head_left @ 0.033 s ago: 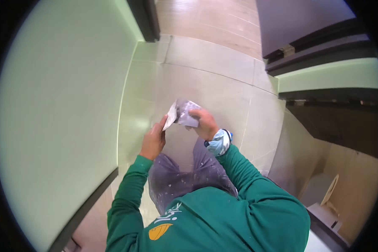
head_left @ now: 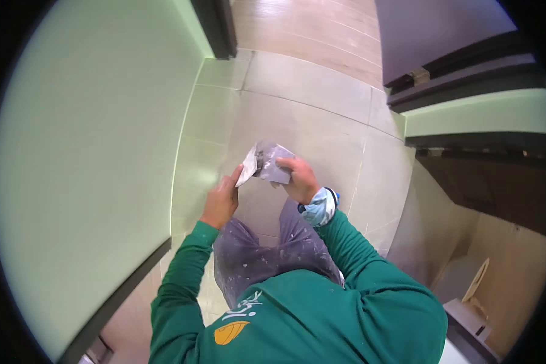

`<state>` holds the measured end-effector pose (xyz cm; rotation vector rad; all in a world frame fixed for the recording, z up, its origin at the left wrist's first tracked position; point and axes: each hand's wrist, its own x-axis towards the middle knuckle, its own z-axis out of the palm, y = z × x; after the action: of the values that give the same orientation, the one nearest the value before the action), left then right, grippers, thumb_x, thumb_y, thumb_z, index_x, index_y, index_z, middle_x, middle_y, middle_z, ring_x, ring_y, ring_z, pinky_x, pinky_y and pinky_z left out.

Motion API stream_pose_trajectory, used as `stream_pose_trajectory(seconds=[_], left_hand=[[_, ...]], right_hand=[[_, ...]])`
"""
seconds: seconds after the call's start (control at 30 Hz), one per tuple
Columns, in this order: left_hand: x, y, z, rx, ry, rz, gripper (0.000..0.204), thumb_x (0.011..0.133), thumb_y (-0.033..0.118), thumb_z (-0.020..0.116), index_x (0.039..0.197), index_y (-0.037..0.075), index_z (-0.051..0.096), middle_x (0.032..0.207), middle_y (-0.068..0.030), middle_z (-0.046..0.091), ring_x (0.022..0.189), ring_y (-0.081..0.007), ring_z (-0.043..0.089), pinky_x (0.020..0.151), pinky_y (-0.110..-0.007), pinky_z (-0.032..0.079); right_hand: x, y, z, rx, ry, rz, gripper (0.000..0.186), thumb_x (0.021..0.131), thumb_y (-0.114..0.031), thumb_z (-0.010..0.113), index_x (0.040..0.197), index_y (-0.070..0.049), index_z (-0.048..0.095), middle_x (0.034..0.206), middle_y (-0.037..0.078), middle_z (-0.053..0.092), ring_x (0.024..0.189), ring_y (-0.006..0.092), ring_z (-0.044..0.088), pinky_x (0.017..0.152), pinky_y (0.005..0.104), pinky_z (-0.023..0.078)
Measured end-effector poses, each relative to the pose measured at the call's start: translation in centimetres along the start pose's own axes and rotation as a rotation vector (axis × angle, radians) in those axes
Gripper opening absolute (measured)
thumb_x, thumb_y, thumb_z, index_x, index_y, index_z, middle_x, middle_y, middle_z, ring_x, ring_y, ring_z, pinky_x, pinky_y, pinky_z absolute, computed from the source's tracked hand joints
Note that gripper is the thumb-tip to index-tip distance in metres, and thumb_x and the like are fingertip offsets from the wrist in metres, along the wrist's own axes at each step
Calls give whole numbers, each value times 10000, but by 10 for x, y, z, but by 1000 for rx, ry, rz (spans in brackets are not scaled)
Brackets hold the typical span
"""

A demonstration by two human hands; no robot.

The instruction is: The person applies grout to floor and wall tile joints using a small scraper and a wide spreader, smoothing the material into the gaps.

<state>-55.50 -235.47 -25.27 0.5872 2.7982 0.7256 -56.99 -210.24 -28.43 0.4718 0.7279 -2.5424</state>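
Note:
Both my hands hold a flat, thin, grey-and-white piece (head_left: pixel 278 164) smeared with white, out over the floor in front of my knees. A dark patch runs down its middle. Whether it is one folded sheet or two separate flat pieces, I cannot tell. My left hand (head_left: pixel 221 201) pinches the narrow white part on the left, fingers pointing forward. Thumb on top, my right hand (head_left: pixel 299 181) grips the broader grey part. A light blue and white cloth (head_left: pixel 319 206) is wrapped round my right wrist.
A pale green wall (head_left: pixel 97 151) rises close on my left. Dark door frames stand ahead at the left (head_left: pixel 215 27) and on the right (head_left: pixel 485 139). Light grey tiles (head_left: pixel 297 121) lie underfoot, with wood-look flooring (head_left: pixel 309 27) beyond them. At the lower right is a rounded, pale-rimmed object (head_left: pixel 467 279).
The view has shifted very slightly. My right hand and the grey part appear a touch farther right, while both grips stay the same.

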Motion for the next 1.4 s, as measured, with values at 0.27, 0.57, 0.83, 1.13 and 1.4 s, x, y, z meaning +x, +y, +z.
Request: stream_pose_trajectory(seconds=[0.27,0.57,0.83,1.13,1.4], left_hand=[[-40,21,-74,-983,-308,-533,306,1079,279,532,1267,40,505,761,-63,585,511,-141,541,469,-316,496],[-65,78,-53,-1808,-501,-399,346,1108,283,436,1352,40,474,713,-111,569,406,-105,477,323,-255,409],[-86,32,-73,-1516,-230,-438,318,1078,229,505,1322,25,483,733,-115,617,424,-123,517,343,-273,437],[-84,-3,-101,-1208,-276,-400,266,1068,276,554,1108,14,584,811,-67,662,478,-111,550,456,-255,438],[-148,-66,-36,-1132,96,-678,274,1004,253,656,1156,25,644,763,-29,645,526,-101,561,502,-257,451]], right_hand=[[-45,-50,26,-474,-249,-396,427,984,-2,575,1403,42,506,1157,132,683,950,233,693,828,382,580],[-60,-80,35,-1555,-729,-926,784,763,222,495,1466,-121,541,1452,179,566,1256,369,610,1086,437,504],[-31,-107,62,-1724,-664,-843,714,787,163,547,1422,-160,602,1474,127,559,1311,363,554,1133,481,441],[-7,-84,159,-2230,-1136,-1022,637,762,51,622,1336,-221,663,1464,34,575,1356,272,515,1053,421,430],[123,-70,97,-2249,-911,-622,619,788,100,518,1292,-210,703,1367,47,663,1347,299,526,1086,426,416]])
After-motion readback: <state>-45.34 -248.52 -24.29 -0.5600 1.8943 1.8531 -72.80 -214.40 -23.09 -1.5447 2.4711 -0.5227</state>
